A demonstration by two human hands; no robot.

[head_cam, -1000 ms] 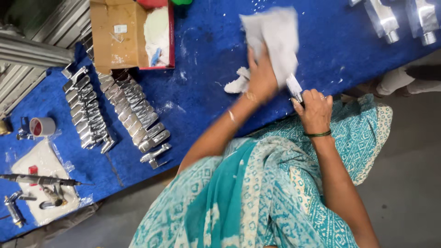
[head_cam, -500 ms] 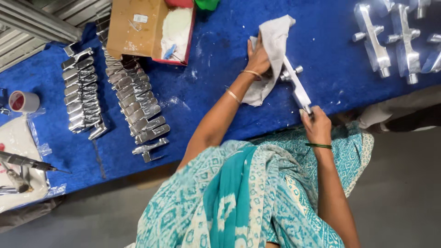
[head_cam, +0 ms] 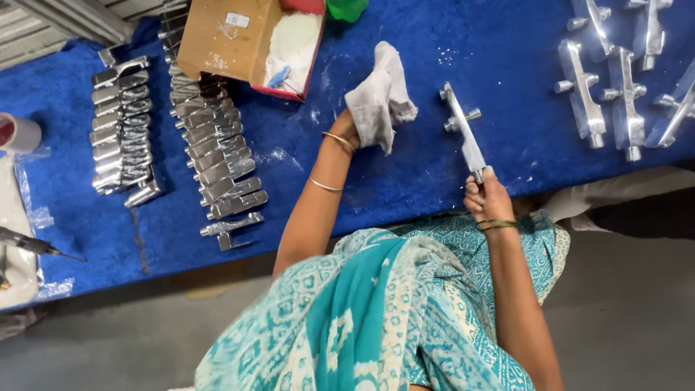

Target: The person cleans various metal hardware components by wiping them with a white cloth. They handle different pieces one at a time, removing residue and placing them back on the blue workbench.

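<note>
The metal handle [head_cam: 463, 134] sits pinched at its near end in the right hand [head_cam: 486, 199], out over the blue worktop [head_cam: 405, 181] by its near edge. The left hand [head_cam: 347, 130] clutches a white cloth [head_cam: 380, 98] just beside it. More handles [head_cam: 608, 94] lie toward the right end, and rows of metal parts [head_cam: 174, 137] toward the left.

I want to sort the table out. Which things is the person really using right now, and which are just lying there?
In use:
- white cloth, bunched in the left hand
- shiny metal handle, held at its near end by the right hand

Lying about:
- rows of metal parts
- cardboard box
- finished handles at the far right
- tape roll
- blue table cover
</note>
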